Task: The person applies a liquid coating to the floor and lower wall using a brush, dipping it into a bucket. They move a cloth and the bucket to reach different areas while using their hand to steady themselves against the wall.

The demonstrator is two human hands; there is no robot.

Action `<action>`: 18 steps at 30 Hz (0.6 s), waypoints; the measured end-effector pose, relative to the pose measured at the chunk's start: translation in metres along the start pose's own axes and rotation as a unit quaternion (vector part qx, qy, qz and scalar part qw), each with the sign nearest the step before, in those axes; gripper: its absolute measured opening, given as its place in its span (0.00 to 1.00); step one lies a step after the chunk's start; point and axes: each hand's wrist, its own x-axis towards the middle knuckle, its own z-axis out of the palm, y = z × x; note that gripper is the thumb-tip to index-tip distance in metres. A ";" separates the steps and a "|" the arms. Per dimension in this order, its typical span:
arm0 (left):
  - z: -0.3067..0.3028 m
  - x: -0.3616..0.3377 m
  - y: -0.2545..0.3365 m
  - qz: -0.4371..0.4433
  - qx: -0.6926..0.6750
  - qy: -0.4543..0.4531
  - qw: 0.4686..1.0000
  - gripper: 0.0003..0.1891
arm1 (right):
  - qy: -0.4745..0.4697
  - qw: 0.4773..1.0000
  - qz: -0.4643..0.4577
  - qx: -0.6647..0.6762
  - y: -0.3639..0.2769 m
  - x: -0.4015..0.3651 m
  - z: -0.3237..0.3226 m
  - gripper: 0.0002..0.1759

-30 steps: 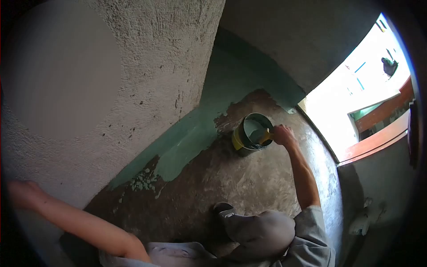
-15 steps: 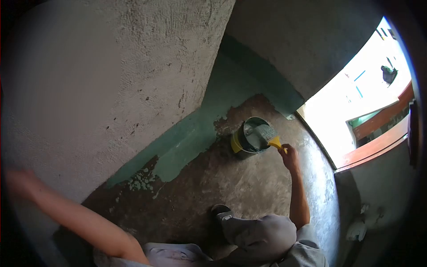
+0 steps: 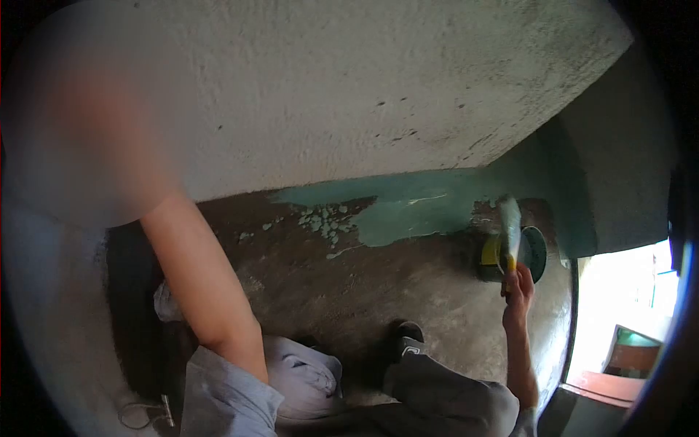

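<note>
The left hand (image 3: 102, 98), well to the left of the bucket (image 3: 492, 268), is so blurred that its finger positions and any contact with the rough wall (image 3: 349, 80) cannot be told. The bucket's near side is partly hidden by the brush (image 3: 512, 222) and the right hand (image 3: 518, 285), whose fingers are closed around the brush's yellow handle. The brush points upward, its paint-coated head rising past the bucket's rim; whether they touch is unclear. Glare washes out much of the doorway (image 3: 626, 306), right of the bucket.

The bucket carries a yellow patch, its print too small to read. A pale emblem marks the shoe (image 3: 410, 332), down and left of the bucket on the bare floor (image 3: 328, 291). Wet-looking green paint (image 3: 408, 211) spreads left of the bucket along the wall's foot, ending in spatters.

Half a second ago the brush head was at the bucket's opening; now it is raised. The left arm reaches higher in view, and the bucket appears farther right.
</note>
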 end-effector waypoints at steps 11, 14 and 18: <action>-0.001 0.001 0.021 0.085 0.092 0.047 0.991 0.28 | -0.297 0.937 -0.063 -0.172 0.107 0.031 0.228 0.22; -0.008 0.003 0.020 0.067 0.086 -0.038 0.993 0.31 | -0.298 0.936 -0.017 -0.187 0.103 0.020 0.286 0.21; -0.009 -0.002 0.020 0.072 0.078 -0.039 0.994 0.31 | -0.276 0.948 0.036 -0.154 0.143 0.023 0.335 0.21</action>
